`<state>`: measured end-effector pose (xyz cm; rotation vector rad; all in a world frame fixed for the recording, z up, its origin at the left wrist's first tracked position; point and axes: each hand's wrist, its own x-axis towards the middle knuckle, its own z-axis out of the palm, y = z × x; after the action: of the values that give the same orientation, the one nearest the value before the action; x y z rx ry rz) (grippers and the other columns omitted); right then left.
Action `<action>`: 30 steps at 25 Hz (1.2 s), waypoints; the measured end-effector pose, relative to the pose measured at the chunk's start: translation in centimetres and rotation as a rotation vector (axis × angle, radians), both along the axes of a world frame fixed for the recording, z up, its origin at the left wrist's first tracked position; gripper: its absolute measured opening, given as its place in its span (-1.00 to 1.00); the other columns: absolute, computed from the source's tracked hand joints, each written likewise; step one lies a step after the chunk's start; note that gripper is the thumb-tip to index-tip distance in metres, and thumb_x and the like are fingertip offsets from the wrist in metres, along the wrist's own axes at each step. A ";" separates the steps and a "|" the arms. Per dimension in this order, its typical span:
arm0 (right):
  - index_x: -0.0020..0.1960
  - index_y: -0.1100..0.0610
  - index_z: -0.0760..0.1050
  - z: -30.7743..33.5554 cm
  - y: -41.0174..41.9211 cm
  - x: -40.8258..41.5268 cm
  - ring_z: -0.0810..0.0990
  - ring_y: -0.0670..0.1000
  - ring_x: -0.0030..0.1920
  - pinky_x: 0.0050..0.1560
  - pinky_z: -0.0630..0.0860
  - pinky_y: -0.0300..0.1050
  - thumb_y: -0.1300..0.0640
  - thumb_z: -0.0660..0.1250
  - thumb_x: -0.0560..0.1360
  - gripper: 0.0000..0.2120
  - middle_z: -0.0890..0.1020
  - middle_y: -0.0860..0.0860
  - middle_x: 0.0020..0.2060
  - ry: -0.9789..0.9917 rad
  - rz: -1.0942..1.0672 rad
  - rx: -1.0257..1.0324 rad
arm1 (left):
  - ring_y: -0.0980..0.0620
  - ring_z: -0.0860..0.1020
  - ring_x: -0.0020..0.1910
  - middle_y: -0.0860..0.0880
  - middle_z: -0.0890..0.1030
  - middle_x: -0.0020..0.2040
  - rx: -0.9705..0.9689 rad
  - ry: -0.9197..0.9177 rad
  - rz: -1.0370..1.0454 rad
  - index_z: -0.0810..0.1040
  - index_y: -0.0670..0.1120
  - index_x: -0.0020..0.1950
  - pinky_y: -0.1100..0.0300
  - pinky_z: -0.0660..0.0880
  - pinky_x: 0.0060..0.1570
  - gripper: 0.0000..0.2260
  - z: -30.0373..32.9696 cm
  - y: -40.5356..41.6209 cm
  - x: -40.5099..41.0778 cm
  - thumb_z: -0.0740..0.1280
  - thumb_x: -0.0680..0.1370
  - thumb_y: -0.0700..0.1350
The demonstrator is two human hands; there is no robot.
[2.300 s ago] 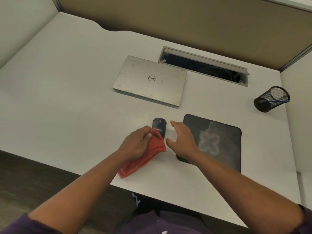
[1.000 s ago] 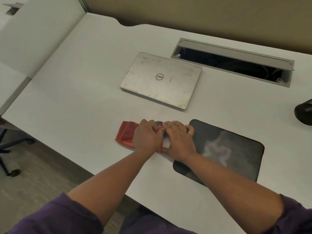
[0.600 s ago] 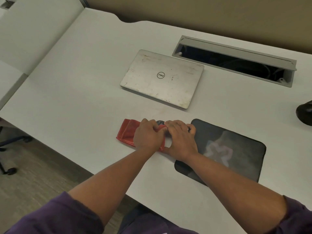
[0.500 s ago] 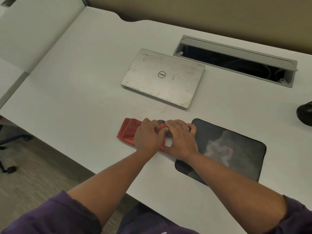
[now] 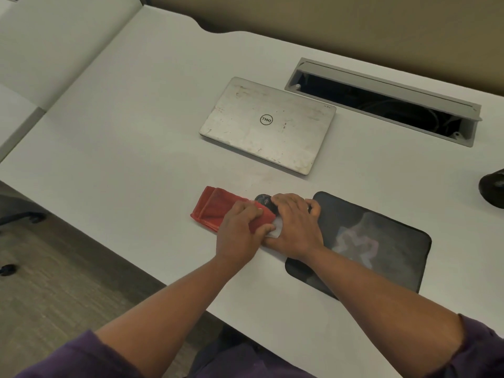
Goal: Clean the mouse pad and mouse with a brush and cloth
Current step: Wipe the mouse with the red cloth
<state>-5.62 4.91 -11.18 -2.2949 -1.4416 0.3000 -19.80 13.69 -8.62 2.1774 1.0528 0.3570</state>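
Note:
A red cloth [image 5: 215, 207] lies folded on the white desk, and my left hand [image 5: 240, 230] presses down on its right end. A dark mouse [image 5: 264, 201] sits just left of the black mouse pad [image 5: 381, 241], mostly hidden under my right hand [image 5: 296, 225], which is cupped over it. The cloth's right end touches the mouse's left side. The pad lies flat and shows a pale pattern in its middle. No brush is in view.
A closed silver laptop [image 5: 268, 124] lies behind the hands. Further back is an open cable tray [image 5: 381, 100] set in the desk [image 5: 122, 132]. A dark object [image 5: 492, 190] sits at the right edge. The desk's front edge runs close to my forearms.
My right hand has come down onto the mouse, and my left hand has laid the cloth flat against the mouse's left side. Over the last second both hands barely shift.

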 end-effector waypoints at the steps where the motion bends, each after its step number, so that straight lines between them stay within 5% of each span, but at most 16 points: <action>1: 0.35 -0.04 0.36 -0.1 -0.1 0.0 0.37 -0.04 0.37 0.32 0.13 0.13 -0.44 0.32 0.27 -0.23 0.47 -0.14 0.30 -0.001 -0.001 0.003 | 0.20 0.51 -0.01 0.25 0.48 0.02 -0.033 -0.015 0.011 0.60 0.12 0.02 0.37 0.43 -0.08 -0.73 0.0 0.2 -0.1 0.56 0.38 0.10; 5: 0.36 -0.06 0.35 -0.2 -0.3 0.0 0.36 -0.05 0.37 0.34 0.14 0.13 -0.58 0.29 0.23 -0.12 0.45 -0.15 0.32 -0.018 0.004 -0.020 | 0.31 0.53 -0.05 0.26 0.56 -0.10 -0.152 -0.060 0.128 0.57 0.31 -0.20 0.38 0.42 -0.16 -0.82 0.5 1.4 0.8 0.55 0.35 0.10; 8: 0.34 -0.06 0.36 -0.2 -0.2 -0.2 0.37 -0.07 0.34 0.33 0.18 0.16 -0.66 0.21 0.23 -0.10 0.45 -0.18 0.28 -0.024 -0.002 -0.017 | 0.29 0.54 -0.13 0.18 0.60 -0.17 -0.211 -0.063 0.234 0.59 0.14 -0.23 0.23 0.43 -0.18 -0.84 0.5 2.4 1.4 0.53 0.40 0.11; 10: 0.35 -0.06 0.35 -0.3 -0.3 -0.2 0.37 -0.07 0.35 0.34 0.17 0.16 -0.63 0.21 0.25 -0.12 0.45 -0.17 0.30 -0.018 -0.003 -0.012 | 0.28 0.55 -0.05 0.20 0.61 -0.07 -0.122 -0.057 0.147 0.62 0.14 -0.12 0.23 0.47 -0.11 -0.88 0.3 1.7 0.5 0.49 0.45 0.13; 14: 0.36 -0.03 0.36 -0.4 -0.3 -0.1 0.38 -0.04 0.36 0.34 0.15 0.15 -0.63 0.18 0.28 -0.12 0.45 -0.13 0.32 -0.032 0.012 -0.003 | 0.13 0.49 0.30 0.07 0.56 0.31 0.075 -0.049 -0.132 0.64 -0.03 0.27 0.25 0.45 0.20 -0.61 -1.4 0.1 -3.1 0.52 0.48 0.06; 18: 0.35 -0.05 0.36 -0.4 -0.2 -0.1 0.38 -0.06 0.35 0.33 0.17 0.14 -0.64 0.19 0.26 -0.11 0.45 -0.15 0.31 -0.046 0.003 -0.012 | 0.28 0.57 0.07 0.28 0.61 0.03 -0.271 -0.134 0.066 0.65 0.17 -0.04 0.34 0.49 0.06 -0.77 -0.9 2.0 -2.4 0.59 0.37 0.03; 21: 0.35 -0.06 0.36 -0.3 -0.2 -0.1 0.38 -0.06 0.34 0.33 0.19 0.14 -0.65 0.21 0.24 -0.09 0.46 -0.16 0.30 -0.055 0.008 -0.033 | 0.14 0.64 -0.09 0.13 0.67 -0.12 -0.503 -0.207 0.190 0.66 0.08 -0.13 0.05 0.61 -0.02 -0.84 -0.8 3.2 -1.5 0.60 0.39 -0.05; 23: 0.35 -0.06 0.36 -0.2 -0.2 -0.2 0.39 -0.06 0.35 0.33 0.19 0.13 -0.65 0.23 0.23 -0.09 0.46 -0.16 0.30 -0.050 0.005 -0.035 | 0.11 0.65 -0.05 0.17 0.68 -0.09 -0.451 -0.218 0.188 0.68 0.09 -0.05 0.06 0.61 0.03 -0.89 -0.7 2.7 -1.8 0.53 0.46 0.02; 27: 0.36 -0.04 0.36 -0.2 -0.2 -0.3 0.38 -0.06 0.37 0.33 0.16 0.10 -0.55 0.31 0.24 -0.13 0.45 -0.13 0.34 -0.033 0.005 -0.015 | 0.24 0.44 0.35 0.21 0.52 0.37 -0.074 -0.087 0.040 0.60 0.06 0.33 0.40 0.35 0.27 -0.60 -1.6 -1.1 -4.1 0.31 0.56 0.19; 30: 0.38 -0.01 0.35 -0.1 -0.3 -0.2 0.37 -0.04 0.37 0.33 0.16 0.10 -0.54 0.32 0.24 -0.11 0.44 -0.10 0.35 -0.056 0.015 -0.023 | 0.32 0.49 0.25 0.18 0.58 0.27 -0.093 -0.148 0.067 0.66 0.02 0.25 0.43 0.39 0.20 -0.63 -1.9 -1.0 -4.3 0.48 0.48 0.11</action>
<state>-5.79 4.64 -11.30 -2.3295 -1.4903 0.2604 -24.07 12.71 -10.55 2.0045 1.0404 0.4825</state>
